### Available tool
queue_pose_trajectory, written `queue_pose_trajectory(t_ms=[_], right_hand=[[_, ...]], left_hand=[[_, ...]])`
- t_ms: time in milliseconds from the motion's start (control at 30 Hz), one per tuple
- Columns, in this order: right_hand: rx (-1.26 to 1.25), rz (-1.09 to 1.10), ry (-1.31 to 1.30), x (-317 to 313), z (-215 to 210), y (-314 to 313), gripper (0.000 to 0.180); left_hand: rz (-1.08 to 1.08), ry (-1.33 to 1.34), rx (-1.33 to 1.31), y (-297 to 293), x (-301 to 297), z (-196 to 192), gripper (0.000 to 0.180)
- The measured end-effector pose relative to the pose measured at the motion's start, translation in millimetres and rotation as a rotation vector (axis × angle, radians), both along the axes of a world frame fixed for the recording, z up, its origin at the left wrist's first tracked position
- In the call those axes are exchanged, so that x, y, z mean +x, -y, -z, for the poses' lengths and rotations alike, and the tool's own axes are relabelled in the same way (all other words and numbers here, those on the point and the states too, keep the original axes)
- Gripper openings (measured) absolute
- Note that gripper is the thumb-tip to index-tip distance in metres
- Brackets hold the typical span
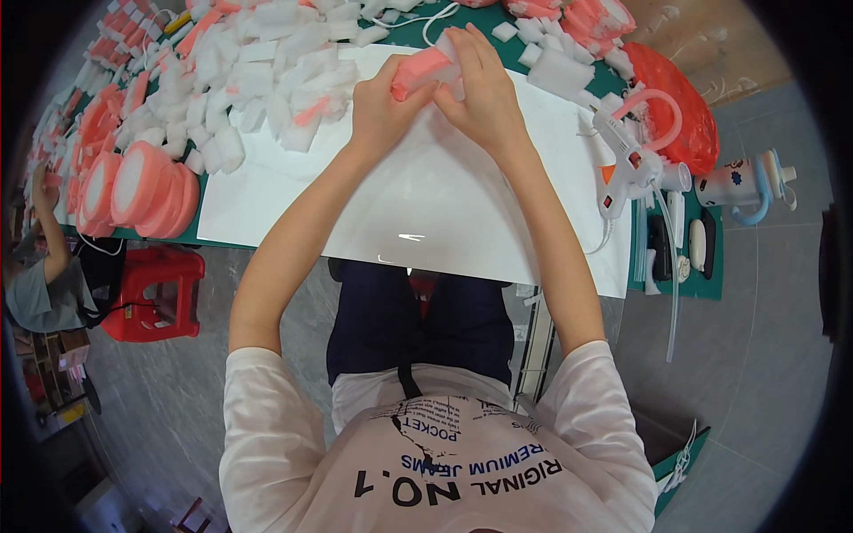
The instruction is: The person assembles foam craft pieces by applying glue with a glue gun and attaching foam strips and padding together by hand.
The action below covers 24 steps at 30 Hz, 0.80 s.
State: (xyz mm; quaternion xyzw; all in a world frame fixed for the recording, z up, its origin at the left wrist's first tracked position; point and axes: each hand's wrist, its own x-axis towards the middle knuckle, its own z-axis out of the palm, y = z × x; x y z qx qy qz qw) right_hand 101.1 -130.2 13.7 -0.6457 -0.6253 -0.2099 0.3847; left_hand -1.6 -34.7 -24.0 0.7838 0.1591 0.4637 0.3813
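Both my hands are raised over the far part of a white sheet (373,213) on the table. Between them is a pink and white foam piece (421,71). My left hand (384,107) has its fingers closed round the pink left side. My right hand (482,93) grips the white right side, its thumb bent in near the left one. My fingers hide part of the piece. Left of my hands lies a big heap of white foam pieces (258,71), with scraps of pink among them.
Round pink-and-white foam pieces (142,189) stand at the table's left. At the right are a white hot glue gun (626,164), a red plastic bag (675,115), a bottle (742,182) and a black-handled tool (659,249). A red stool (155,293) and another person (49,275) are at far left.
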Motion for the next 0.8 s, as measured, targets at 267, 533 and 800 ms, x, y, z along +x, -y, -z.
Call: queue_pose_trajectory(t_ms=[267,533,800], right_hand=[[-0.004,-0.027,-0.015,2.1,-2.8,7.6,0.058],[-0.088,0.01,-0.064,-1.8,-4.0,17.4,0.065],[-0.026,-0.013,-0.115,-7.1,0.1,10.6,0.064]], left_hand=[[-0.018,-0.005,0.084,-0.3,-1.3,-1.6,0.03],[0.025,-0.043,0.03,3.1,-2.8,-3.0,0.032],[0.016,-0.029,0.081,1.7,-2.1,-2.2,0.031]])
